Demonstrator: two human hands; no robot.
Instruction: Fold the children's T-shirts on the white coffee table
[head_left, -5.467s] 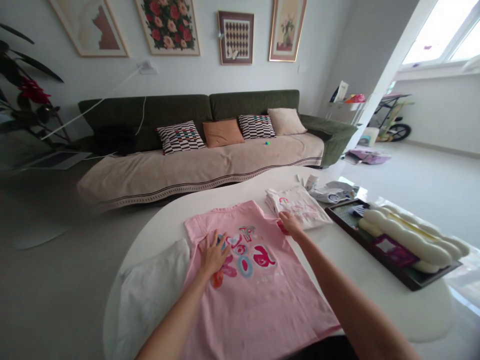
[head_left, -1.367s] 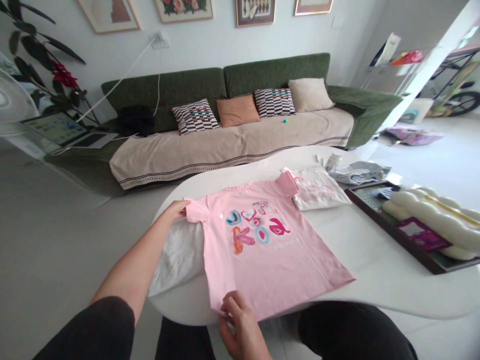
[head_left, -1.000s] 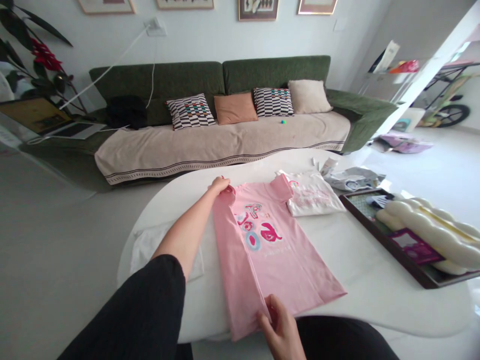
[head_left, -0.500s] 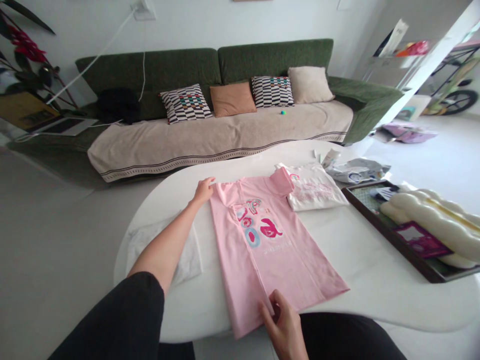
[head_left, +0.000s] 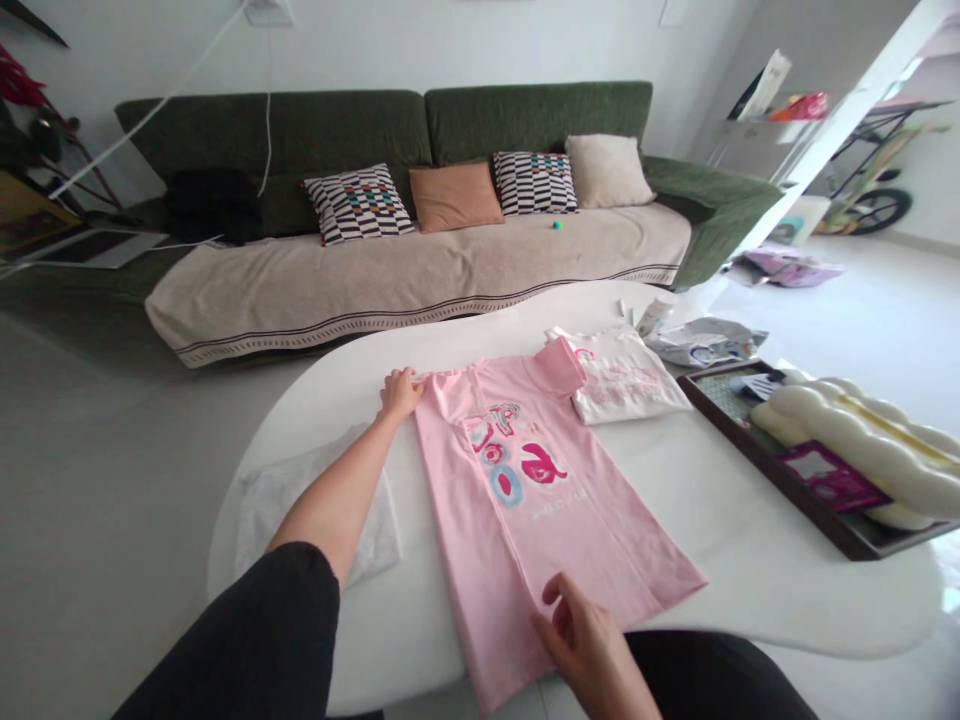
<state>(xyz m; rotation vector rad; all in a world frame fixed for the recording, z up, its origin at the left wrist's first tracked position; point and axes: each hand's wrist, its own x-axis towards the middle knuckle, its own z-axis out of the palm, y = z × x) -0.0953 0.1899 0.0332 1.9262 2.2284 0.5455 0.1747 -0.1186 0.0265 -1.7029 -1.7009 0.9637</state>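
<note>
Pink T-shirt [head_left: 540, 530] flat on white worktop [head_left: 720, 525], left side folded inward over part of the print, hem out past the near edge. At upper left corner, left hand [head_left: 400, 395], fingers bent against the cloth; cannot tell whether pinching it. Over the lower part, right hand [head_left: 589, 642], half curled, thumb and forefinger apart, apparently gripping nothing. Partly under right sleeve: folded white shirt [head_left: 630, 382]. Beneath left forearm: pale folded cloth [head_left: 380, 545]. Farther right: dark-rimmed tray [head_left: 769, 468] bearing cream puffy object [head_left: 855, 435]. Beyond: green sofa [head_left: 540, 120].
</note>
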